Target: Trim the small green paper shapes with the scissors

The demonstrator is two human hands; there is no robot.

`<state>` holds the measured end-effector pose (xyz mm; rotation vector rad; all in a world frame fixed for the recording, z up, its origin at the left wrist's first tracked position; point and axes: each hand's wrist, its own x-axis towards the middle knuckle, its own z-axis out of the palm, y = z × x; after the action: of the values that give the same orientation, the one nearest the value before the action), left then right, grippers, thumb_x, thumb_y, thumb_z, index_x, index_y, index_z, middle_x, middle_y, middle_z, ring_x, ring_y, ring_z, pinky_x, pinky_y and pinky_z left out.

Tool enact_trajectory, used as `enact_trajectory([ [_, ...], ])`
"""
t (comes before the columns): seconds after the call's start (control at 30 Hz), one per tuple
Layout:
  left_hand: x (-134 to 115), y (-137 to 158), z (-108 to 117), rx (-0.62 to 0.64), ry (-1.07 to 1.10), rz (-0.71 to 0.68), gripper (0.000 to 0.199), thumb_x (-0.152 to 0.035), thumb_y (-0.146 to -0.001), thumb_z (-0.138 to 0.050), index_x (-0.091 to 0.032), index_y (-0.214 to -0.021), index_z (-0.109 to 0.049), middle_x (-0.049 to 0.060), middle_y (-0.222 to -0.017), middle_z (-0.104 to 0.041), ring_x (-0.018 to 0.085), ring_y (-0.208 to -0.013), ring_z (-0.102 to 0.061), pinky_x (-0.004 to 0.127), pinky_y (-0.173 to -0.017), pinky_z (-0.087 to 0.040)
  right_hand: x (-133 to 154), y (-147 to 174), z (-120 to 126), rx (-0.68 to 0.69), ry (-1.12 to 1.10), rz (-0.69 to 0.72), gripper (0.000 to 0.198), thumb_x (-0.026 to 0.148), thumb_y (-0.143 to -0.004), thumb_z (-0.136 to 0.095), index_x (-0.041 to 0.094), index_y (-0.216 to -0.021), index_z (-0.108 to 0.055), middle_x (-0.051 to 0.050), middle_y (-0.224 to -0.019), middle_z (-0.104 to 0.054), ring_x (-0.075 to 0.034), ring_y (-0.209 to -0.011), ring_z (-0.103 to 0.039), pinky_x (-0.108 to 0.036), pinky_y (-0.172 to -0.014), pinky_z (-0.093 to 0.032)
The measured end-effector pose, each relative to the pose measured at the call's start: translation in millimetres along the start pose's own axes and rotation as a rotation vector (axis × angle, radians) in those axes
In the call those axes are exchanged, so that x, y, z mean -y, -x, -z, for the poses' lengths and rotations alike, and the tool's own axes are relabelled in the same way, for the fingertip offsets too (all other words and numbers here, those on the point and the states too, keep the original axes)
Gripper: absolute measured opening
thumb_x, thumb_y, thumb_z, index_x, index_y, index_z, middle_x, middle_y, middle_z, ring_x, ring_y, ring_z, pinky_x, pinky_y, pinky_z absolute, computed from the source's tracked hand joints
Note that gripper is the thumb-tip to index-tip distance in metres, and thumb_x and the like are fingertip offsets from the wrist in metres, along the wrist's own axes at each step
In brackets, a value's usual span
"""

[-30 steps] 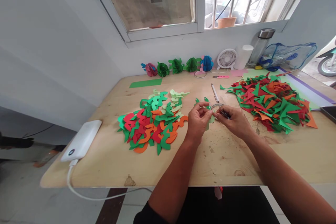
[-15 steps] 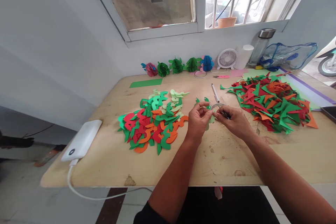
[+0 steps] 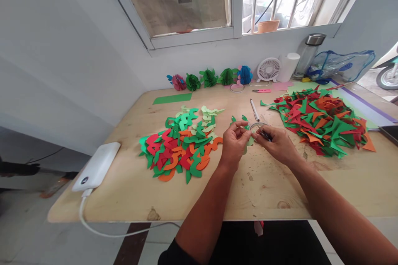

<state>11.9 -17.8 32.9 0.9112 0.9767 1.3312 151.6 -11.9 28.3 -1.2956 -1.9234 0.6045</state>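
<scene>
My left hand is closed with thumb and fingers pinching a light green paper piece, which shows below the fingertips. Close against it, my right hand is closed around a small dark tool; the fingers hide most of it, so its kind is unclear. Just behind the fingertips lies a thin grey ring. Green paper leaf shapes stick out beyond the left fingers. To the left spreads a pile of curved cut paper pieces in red, orange and green.
Paper scraps are heaped at the right. A pen, pink-handled snips, a small fan and several folded paper figures line the back. A white power bank with a cable sits at the left edge.
The hands stay in almost the same place, with at most a slight shift of the right fingers. The view has moved very slightly.
</scene>
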Motion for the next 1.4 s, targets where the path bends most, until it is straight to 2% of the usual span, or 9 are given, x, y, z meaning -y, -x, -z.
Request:
enact_trajectory([
  [0.4, 0.5, -0.4, -0.9, 0.002, -0.008, -0.003, 0.026, -0.022, -0.064, -0.064, -0.015, -0.088, -0.058, -0.003, -0.06, -0.058, 0.007, -0.049, -0.052, 0.02, -0.049, -0.041, 1.8, 0.8, -0.5, -0.019, 0.029, 0.029, 0.036, 0.038, -0.084, -0.052, 0.019, -0.058, -0.036, 0.005, -0.053, -0.031, -0.008, -0.051, -0.029, -0.022, -0.047, -0.024],
  [0.67, 1.7, 0.0, -0.4, 0.003, -0.022, -0.006, 0.026, -0.024, -0.064, -0.064, -0.015, -0.088, -0.059, -0.003, -0.062, -0.058, 0.007, -0.05, -0.052, 0.019, -0.048, -0.039, 0.6, 0.7, -0.4, -0.002, 0.028, 0.023, 0.035, 0.038, -0.085, -0.052, 0.018, -0.059, -0.041, 0.005, -0.054, -0.032, -0.008, -0.052, -0.03, -0.022, -0.048, -0.025],
  [1.4, 0.3, 0.5, -0.6, -0.001, -0.018, -0.01, 0.025, -0.023, -0.065, -0.064, -0.015, -0.088, -0.059, -0.004, -0.06, -0.057, 0.007, -0.049, -0.051, 0.019, -0.048, -0.04, 1.9, 1.1, -0.3, -0.001, 0.046, 0.024, 0.035, 0.039, -0.085, -0.05, 0.019, -0.059, -0.039, 0.005, -0.054, -0.032, -0.009, -0.051, -0.03, -0.022, -0.048, -0.025],
])
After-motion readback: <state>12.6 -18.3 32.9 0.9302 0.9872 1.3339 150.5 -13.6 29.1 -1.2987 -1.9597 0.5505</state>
